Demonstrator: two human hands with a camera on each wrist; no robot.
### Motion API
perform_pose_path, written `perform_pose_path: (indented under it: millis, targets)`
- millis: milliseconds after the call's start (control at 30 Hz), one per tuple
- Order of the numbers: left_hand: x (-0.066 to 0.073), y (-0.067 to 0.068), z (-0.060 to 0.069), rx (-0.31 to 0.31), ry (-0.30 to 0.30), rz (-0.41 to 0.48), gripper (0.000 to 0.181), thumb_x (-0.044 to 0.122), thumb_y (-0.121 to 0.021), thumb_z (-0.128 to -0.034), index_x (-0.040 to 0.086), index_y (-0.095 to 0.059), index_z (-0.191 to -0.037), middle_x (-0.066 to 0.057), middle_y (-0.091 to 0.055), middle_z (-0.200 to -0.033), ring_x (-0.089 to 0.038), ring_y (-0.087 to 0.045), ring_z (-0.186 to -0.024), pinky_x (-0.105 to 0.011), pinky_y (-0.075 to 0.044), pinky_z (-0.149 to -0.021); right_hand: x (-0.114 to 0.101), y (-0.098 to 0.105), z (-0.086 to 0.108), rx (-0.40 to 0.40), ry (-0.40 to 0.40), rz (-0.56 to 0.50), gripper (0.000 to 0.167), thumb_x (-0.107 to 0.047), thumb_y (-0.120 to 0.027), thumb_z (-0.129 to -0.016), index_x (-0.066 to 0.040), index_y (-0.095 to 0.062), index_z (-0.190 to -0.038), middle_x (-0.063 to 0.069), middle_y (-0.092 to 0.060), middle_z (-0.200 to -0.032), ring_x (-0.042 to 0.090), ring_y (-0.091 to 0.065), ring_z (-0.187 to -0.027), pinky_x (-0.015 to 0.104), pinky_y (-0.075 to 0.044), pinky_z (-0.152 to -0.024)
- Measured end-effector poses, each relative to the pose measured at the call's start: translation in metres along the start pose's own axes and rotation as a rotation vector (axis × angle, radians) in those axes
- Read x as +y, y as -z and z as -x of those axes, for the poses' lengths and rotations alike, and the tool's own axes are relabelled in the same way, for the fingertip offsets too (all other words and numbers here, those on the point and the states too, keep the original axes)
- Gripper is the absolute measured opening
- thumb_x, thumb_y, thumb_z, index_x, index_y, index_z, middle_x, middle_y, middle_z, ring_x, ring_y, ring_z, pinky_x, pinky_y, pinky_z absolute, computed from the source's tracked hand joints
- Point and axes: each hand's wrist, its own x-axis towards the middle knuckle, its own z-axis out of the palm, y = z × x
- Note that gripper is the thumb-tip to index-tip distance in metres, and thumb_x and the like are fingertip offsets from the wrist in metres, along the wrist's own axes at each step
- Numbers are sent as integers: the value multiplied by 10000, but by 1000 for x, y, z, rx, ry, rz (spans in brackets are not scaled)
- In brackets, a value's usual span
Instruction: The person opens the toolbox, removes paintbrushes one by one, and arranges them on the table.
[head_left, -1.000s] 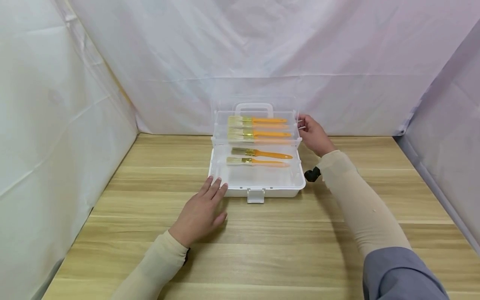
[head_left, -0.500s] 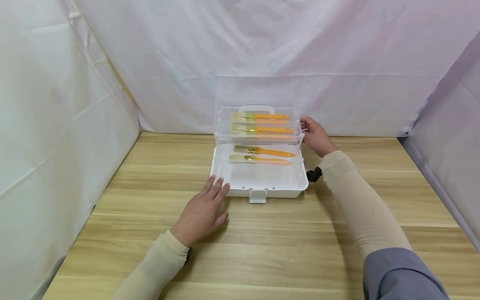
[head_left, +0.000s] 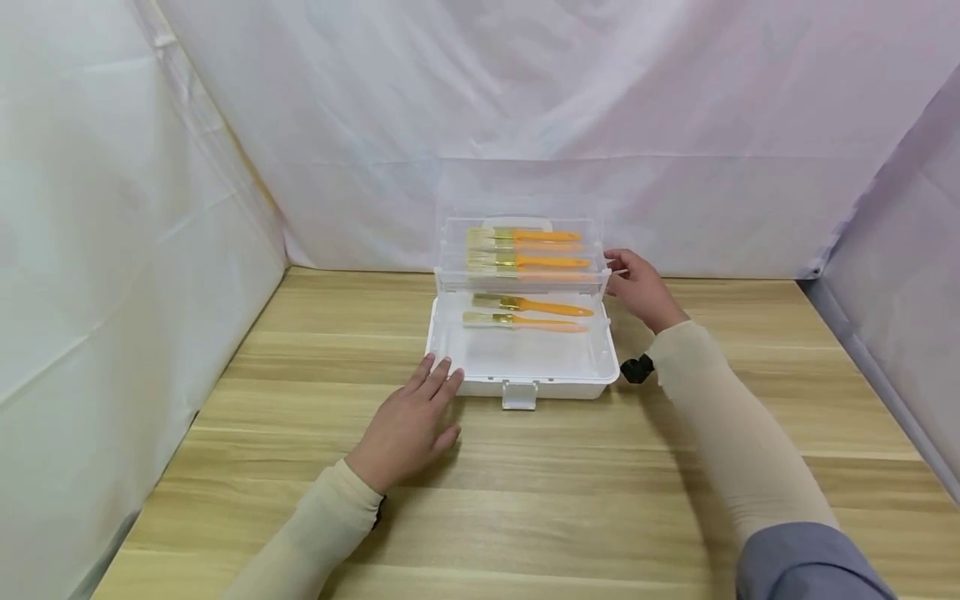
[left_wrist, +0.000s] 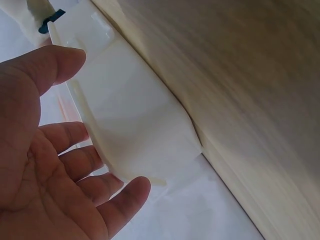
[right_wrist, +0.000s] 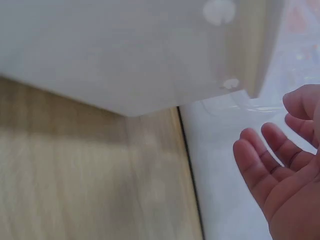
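A white plastic box (head_left: 480, 388) stands on the wooden table with its clear lid tipped back. Several paintbrushes (head_left: 551, 262) with orange handles lie in its raised clear tray (head_left: 450, 279); more paintbrushes (head_left: 555, 309) are lower in the box. My left hand (head_left: 405, 433) rests its outstretched fingers at the front left corner, and the left wrist view shows the fingertips along the box's rim (left_wrist: 90, 120). At the back right side is my right hand (head_left: 643, 292), its fingers loosely bent. In the right wrist view that hand (right_wrist: 287, 175) appears apart from the box wall (right_wrist: 110, 60).
A white handle (head_left: 517, 223) shows behind the tray. The front latch (head_left: 519, 396) hangs down. White cloth (head_left: 360, 208) hangs behind the table (head_left: 570, 500) and along its left side. A dark wrist mount (head_left: 637, 368) sits under the right wrist, close to the box.
The handle on the lid has sunk lower behind the tray as the lid tips further back. My right hand has shifted slightly down; the left hand keeps its place. The view has drifted slightly.
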Motion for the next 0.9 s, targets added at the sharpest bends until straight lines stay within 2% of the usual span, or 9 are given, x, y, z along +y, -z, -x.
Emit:
perform_pose_path:
  millis: [200,333,467,700,900]
  targets:
    - [0,1,1,-7,8,-23,706,321,-758,-851,-8,-508,-1425,-221,-475,-1463,-401,-345,-1414,-427,-387,-1091,2,0,24,-60,23,188,365,-323,-511,-1032,-122,-510,-1336,90,-555,-1273,300,-563,-1168,502,-483,-921]
    - [1,1,0,-16,8,-8,707,315,-755,-858,-7,-499,-1433,-221,-466,-1471,-402,-337,-1418,-429,-381,-1096,5,-3,33,-92,49,235,328,-272,-526,-1033,-104,-542,-1314,103,-583,-1278,319,-580,-1155,511,-482,-932]
    - [1,1,0,-16,10,4,702,306,-756,-857,-17,-502,-1427,-228,-469,-1466,-412,-342,-1412,-441,-391,-1086,5,-6,37,-85,41,227,349,-259,-533,-1033,-87,-540,-1337,117,-578,-1287,319,-577,-1147,504,-487,-930]
    - [1,3,-1,-26,19,-18,712,319,-765,-849,-9,-507,-1425,-220,-479,-1460,-415,-351,-1406,-448,-408,-1071,8,-8,43,-92,5,165,294,-249,-512,-1045,-73,-571,-1273,119,-586,-1264,300,-568,-1099,481,-520,-881]
    - [7,6,3,-41,22,-13,691,330,-750,-857,6,-519,-1421,-207,-490,-1455,-417,-363,-1399,-476,-487,-978,8,-7,49,-122,-14,146,327,-246,-500,-1049,-73,-553,-1321,134,-589,-1232,293,-568,-1079,468,-532,-879]
